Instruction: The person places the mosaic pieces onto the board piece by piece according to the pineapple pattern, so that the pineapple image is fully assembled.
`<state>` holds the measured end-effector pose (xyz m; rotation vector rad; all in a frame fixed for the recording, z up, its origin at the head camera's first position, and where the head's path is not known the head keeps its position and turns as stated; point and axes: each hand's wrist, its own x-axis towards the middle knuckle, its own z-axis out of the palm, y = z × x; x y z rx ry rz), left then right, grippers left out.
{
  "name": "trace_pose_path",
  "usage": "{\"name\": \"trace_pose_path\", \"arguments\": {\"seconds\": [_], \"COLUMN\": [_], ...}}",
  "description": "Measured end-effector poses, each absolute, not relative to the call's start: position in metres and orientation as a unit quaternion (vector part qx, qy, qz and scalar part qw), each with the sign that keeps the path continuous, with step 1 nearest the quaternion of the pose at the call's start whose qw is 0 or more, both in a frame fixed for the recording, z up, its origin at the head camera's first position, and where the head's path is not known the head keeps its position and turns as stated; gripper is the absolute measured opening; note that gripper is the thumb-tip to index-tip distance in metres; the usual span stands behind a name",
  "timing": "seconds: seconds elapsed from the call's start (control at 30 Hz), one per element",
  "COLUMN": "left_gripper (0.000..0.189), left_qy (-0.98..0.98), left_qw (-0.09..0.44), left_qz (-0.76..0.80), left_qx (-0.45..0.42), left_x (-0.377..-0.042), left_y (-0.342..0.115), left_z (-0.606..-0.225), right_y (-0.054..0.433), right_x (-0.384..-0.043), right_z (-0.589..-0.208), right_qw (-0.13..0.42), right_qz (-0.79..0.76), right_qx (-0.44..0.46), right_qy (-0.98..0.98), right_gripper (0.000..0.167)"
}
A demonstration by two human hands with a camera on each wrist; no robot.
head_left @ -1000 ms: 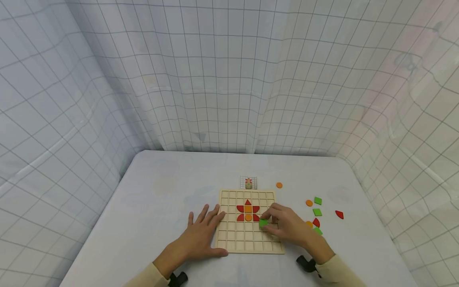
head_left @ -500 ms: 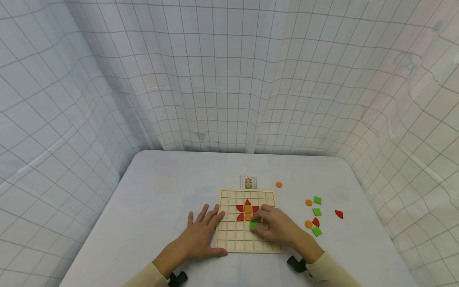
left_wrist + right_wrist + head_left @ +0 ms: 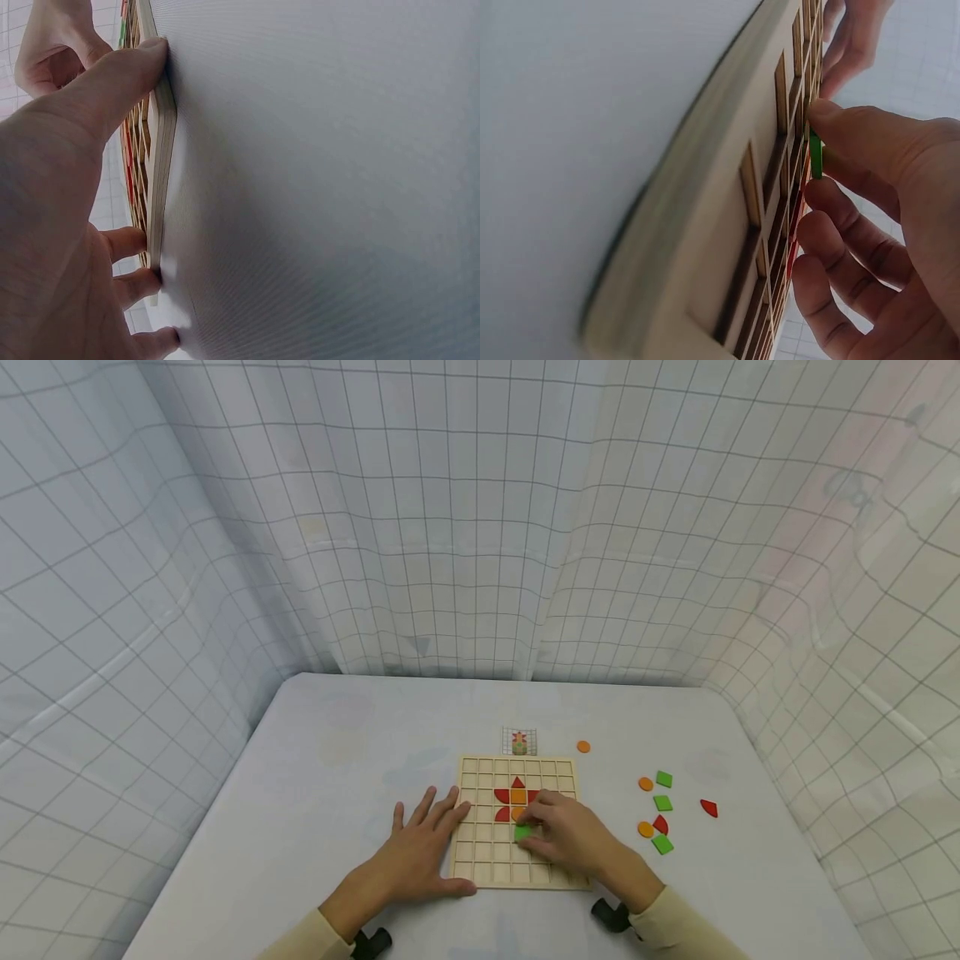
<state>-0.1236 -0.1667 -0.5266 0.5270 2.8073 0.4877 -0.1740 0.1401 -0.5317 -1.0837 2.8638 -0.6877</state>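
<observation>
A wooden grid board (image 3: pixel 483 874) lies on the white table. My right hand (image 3: pixel 576 837) pinches a green square tile (image 3: pixel 522 833) between thumb and fingers, over a cell just below the orange round tile (image 3: pixel 517 814). Edge-on in the right wrist view, the green tile (image 3: pixel 816 154) stands close to the grid. Above the round tile sit an orange square (image 3: pixel 518 796) and a red triangle (image 3: pixel 517 782), with red quarter-circle tiles (image 3: pixel 502 815) at the sides, partly hidden by my right hand. With fingers spread, my left hand (image 3: pixel 420 860) touches the board's left edge, thumb at its front corner.
A small pattern card (image 3: pixel 520 742) lies behind the board, near a loose orange disc (image 3: pixel 583 747). To the right are scattered green squares (image 3: pixel 663 803), orange discs (image 3: pixel 646 784) and red quarter-circles (image 3: pixel 708 808). Gridded white curtains (image 3: pixel 450 527) enclose the table.
My right hand has moved left across the board with the green tile, from right of the red tiles to just below the orange disc. My left hand has stayed still.
</observation>
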Motion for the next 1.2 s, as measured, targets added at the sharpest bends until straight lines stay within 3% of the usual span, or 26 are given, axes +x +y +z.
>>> {"name": "trace_pose_path", "arguments": {"seconds": [1.2], "left_gripper": [0.126], "left_qy": [0.963], "left_qw": [0.122], "left_qz": [0.161], "left_qx": [0.18], "left_x": [-0.1246], "left_y": [-0.1665], "left_z": [-0.5275], "right_y": [0.1363], "right_x": [-0.1737], "right_z": [-0.5352], "right_qw": [-0.002], "right_qz": [-0.246], "right_qx": [-0.336], "right_qy": [0.909], "right_gripper": [0.014]}}
